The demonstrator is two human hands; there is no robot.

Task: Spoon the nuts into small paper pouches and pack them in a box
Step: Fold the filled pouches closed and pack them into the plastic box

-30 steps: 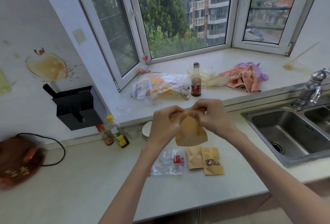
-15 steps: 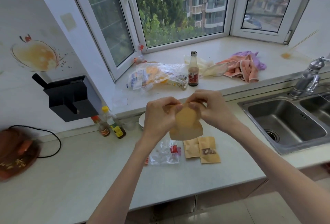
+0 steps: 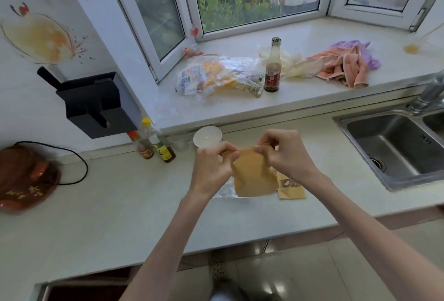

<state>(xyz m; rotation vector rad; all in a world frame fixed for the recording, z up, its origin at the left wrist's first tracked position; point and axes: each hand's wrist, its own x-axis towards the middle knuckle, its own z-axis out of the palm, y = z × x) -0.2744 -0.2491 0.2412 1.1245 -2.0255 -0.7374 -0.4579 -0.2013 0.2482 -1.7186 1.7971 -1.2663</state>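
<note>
Your left hand (image 3: 211, 168) and right hand (image 3: 286, 154) both pinch the top edge of a kraft paper pouch (image 3: 252, 175), fingers curled onto its upper corners, holding it up above the countertop (image 3: 120, 204). You have the pouch hanging down between your hands, its plain tan face toward you, slightly bowed and tilted, with the mouth hidden behind your fingertips; whether anything is inside cannot be told.

Just beside and below it on the right, a second pouch (image 3: 292, 189) lies flat on the countertop, and its small clear window shows nuts inside. A crumpled clear plastic bag (image 3: 224, 192) lies on the counter under the held pouch, mostly hidden by your left wrist.

Beyond your left hand stands a white bowl (image 3: 207, 136); its inside looks pale, and its contents cannot be made out. Two small sauce bottles (image 3: 156, 142) stand left of the bowl against the wall. On the windowsill (image 3: 312, 99) you have a brown glass bottle (image 3: 272, 67) standing upright beside a large crinkled food bag (image 3: 216, 75).
</note>
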